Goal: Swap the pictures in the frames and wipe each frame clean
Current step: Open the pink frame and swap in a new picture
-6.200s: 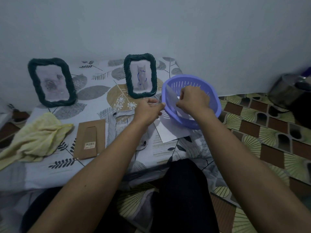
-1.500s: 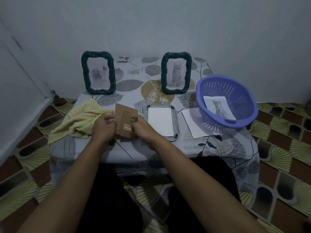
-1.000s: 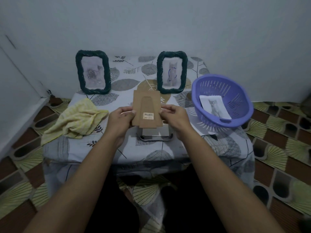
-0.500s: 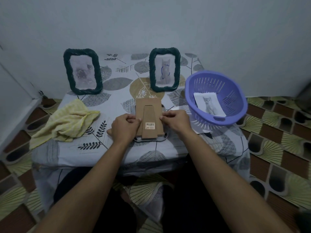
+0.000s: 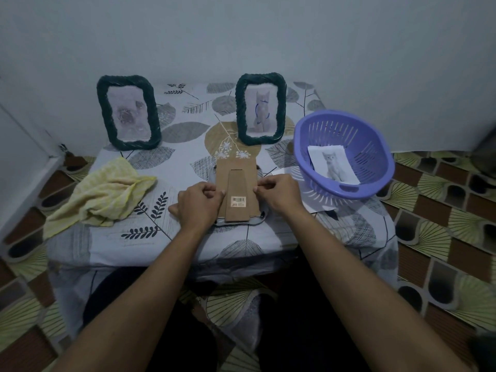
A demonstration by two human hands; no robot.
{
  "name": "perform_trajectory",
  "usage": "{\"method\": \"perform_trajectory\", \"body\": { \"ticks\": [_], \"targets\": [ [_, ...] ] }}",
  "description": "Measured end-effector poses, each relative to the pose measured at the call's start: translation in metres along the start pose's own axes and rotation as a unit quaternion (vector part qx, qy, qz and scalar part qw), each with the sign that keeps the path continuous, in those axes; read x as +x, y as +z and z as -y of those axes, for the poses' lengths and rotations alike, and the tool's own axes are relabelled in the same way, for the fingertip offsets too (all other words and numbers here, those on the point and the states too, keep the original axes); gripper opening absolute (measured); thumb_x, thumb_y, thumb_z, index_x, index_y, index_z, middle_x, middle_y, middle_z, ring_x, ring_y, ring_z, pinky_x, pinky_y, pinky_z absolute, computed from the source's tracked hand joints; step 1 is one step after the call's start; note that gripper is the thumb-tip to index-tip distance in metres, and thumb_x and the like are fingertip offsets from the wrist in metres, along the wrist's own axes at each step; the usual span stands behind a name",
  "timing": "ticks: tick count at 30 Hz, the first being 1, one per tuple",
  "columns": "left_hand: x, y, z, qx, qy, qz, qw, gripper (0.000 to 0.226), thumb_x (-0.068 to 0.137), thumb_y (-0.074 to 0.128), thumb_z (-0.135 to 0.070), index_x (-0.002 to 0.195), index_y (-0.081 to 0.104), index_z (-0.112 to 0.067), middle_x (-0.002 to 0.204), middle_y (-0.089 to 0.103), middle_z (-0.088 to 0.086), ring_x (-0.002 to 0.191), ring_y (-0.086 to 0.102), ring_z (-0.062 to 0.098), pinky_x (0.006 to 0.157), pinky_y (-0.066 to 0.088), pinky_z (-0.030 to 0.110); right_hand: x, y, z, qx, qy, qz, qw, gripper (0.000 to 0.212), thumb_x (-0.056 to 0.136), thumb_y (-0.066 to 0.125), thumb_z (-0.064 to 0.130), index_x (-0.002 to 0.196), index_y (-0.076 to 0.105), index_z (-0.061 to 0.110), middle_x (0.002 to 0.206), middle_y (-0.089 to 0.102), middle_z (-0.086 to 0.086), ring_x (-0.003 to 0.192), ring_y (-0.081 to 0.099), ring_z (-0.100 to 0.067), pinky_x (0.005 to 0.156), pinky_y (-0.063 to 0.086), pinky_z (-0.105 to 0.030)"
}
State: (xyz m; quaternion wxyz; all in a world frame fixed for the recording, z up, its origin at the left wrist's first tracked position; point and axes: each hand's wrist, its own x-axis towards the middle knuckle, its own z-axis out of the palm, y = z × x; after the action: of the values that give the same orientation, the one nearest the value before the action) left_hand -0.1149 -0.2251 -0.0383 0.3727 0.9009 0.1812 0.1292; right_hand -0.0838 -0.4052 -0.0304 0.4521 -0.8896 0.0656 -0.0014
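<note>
A brown cardboard frame back (image 5: 237, 187) with a barcode sticker lies on a face-down grey frame (image 5: 256, 220) at the table's front middle. My left hand (image 5: 200, 204) pinches its left edge and my right hand (image 5: 277, 193) pinches its right edge. Two dark green rope frames stand at the back: the left frame (image 5: 128, 112) holds a dog picture, the right frame (image 5: 260, 108) a cat picture. A loose cat picture (image 5: 332, 163) lies in the purple basket (image 5: 375, 183). A yellow cloth (image 5: 103, 194) lies crumpled at the left.
The low table (image 5: 188, 237) wears a leaf-print cover. A white sheet (image 5: 319, 206) pokes out from under the basket. Walls close in behind and at the left. Patterned floor (image 5: 442, 224) surrounds the table, and my dark-clothed legs sit under its front edge.
Both hands carried the cardboard back from beside the cloth to the middle and lowered it onto the face-down frame, covering the white sheet there. Earlier the picture went into the basket.
</note>
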Motion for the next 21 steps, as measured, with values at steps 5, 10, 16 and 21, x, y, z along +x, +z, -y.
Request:
{"method": "perform_trajectory", "body": {
  "ticks": [5,10,16,21],
  "targets": [
    [0.0019,0.0001,0.0032,0.019,0.004,-0.003,1.0,0.024,0.084,0.07,-0.051,0.097,0.074,-0.031,0.079,0.066,-0.017,0.107,0.058,0.018,0.078,0.02,0.037,-0.0013,0.0016,-0.0011,-0.045,-0.007,0.0,0.999,0.016,0.085,0.074,0.027,0.098,0.08,0.018,0.094,0.077,-0.001,0.093,0.069,-0.015,0.083,0.053,-0.025],
    [0.0025,0.0008,0.0021,0.051,0.006,0.0,0.999,0.025,0.083,0.071,-0.051,0.099,0.076,-0.032,0.094,0.073,-0.01,0.113,0.052,0.026,0.078,0.019,0.038,-0.0024,0.002,-0.0012,-0.089,-0.007,0.007,0.996,0.021,0.087,0.072,0.03,0.105,0.078,0.021,0.101,0.076,-0.001,0.098,0.068,-0.019,0.082,0.051,-0.027],
    [0.0025,0.0025,0.005,0.066,0.002,0.009,0.998,0.027,0.084,0.07,-0.052,0.101,0.076,-0.033,0.099,0.073,-0.007,0.114,0.049,0.027,0.078,0.02,0.038,-0.0039,0.0059,-0.0022,-0.107,-0.002,0.011,0.994,0.023,0.089,0.07,0.034,0.108,0.077,0.024,0.106,0.076,0.0,0.1,0.068,-0.02,0.087,0.054,-0.031],
    [0.0011,0.0031,0.0052,0.07,-0.001,0.006,0.997,0.026,0.084,0.069,-0.053,0.102,0.077,-0.035,0.099,0.073,-0.007,0.113,0.049,0.027,0.078,0.02,0.039,-0.006,0.0053,-0.0034,-0.094,-0.004,0.01,0.996,0.023,0.09,0.069,0.034,0.11,0.076,0.025,0.107,0.075,-0.001,0.102,0.067,-0.021,0.089,0.054,-0.033]
  ]
}}
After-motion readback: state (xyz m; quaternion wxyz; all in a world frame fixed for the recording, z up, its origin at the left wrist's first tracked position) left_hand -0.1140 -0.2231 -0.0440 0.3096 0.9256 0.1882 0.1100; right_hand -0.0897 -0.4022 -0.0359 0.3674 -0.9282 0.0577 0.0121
